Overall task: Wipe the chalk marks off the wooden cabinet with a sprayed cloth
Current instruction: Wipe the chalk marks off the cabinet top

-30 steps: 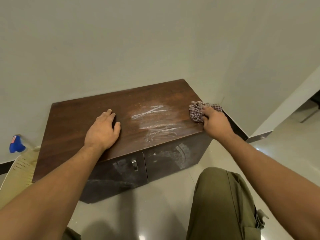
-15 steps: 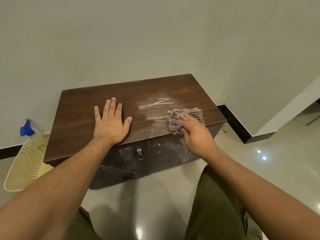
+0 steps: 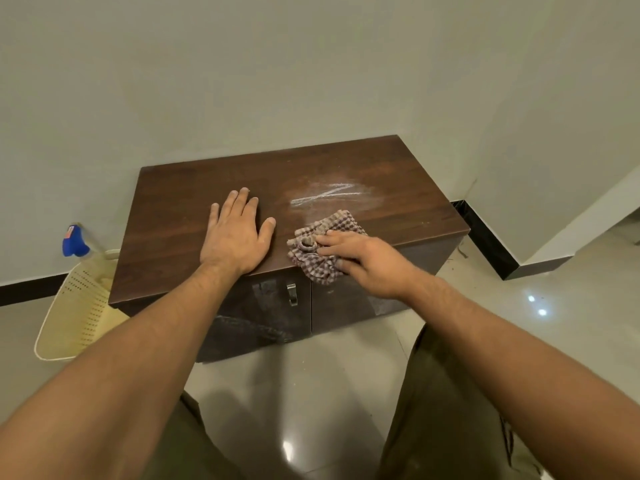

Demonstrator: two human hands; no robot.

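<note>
Now your left hand (image 3: 235,237), fingers spread flat, steadies the cabinet (image 3: 173,220); your right hand (image 3: 369,263), fingers straight, presses the cloth (image 3: 311,259) at its front edge, beside the chalk marks (image 3: 325,195).

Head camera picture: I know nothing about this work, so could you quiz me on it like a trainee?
1. True or false: the left hand lies flat on the dark brown wooden cabinet.
2. Which hand presses the crumpled checked cloth? A the left one, B the right hand, C neither.
3. Fill in: white chalk strokes show on the cloth's ___ side, wall or person.
Key: 1 true; 2 B; 3 wall.
</note>
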